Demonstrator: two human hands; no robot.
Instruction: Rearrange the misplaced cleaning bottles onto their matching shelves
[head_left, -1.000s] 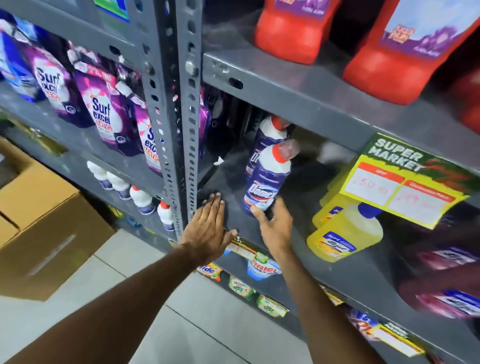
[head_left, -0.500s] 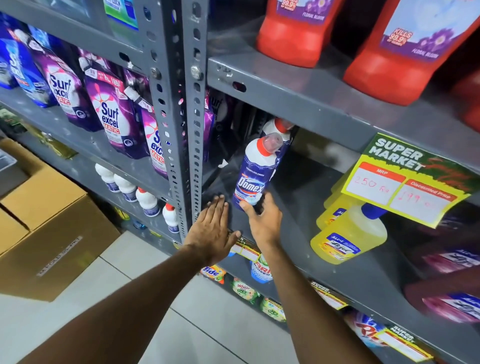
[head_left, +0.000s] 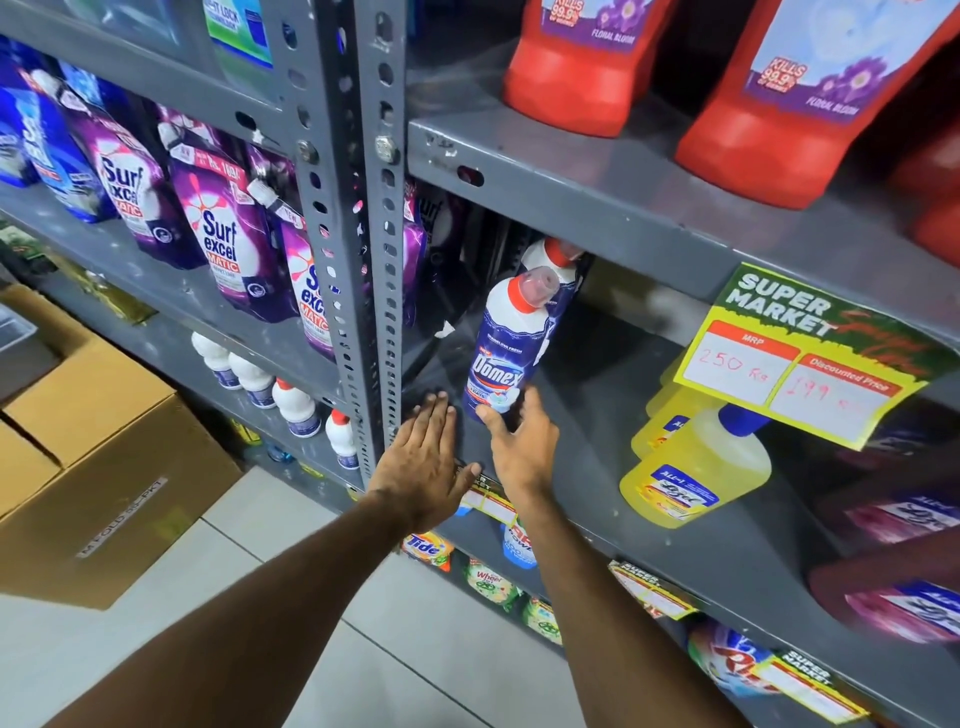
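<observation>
A blue-and-white Domex bottle (head_left: 498, 364) with a red collar stands on the grey middle shelf (head_left: 597, 421), just right of the perforated upright post (head_left: 358, 208). A second Domex bottle (head_left: 558, 254) stands right behind it, mostly hidden. My right hand (head_left: 522, 447) holds the front bottle at its base, thumb on the near side and fingers round the right side. My left hand (head_left: 423, 457) lies flat and open on the shelf edge, just left of the bottle and not touching it.
Yellow Lizol bottles (head_left: 696, 467) lie to the right under a hanging price card (head_left: 795, 358). Red bottles (head_left: 566, 78) fill the shelf above. Purple Surf Excel pouches (head_left: 218, 234) and small white bottles (head_left: 296, 410) are in the left bay. Cardboard boxes (head_left: 104, 441) sit on the floor.
My right hand has slid the front Domex bottle left, toward the post, and set it more upright. My left hand has stayed flat on the shelf edge.
</observation>
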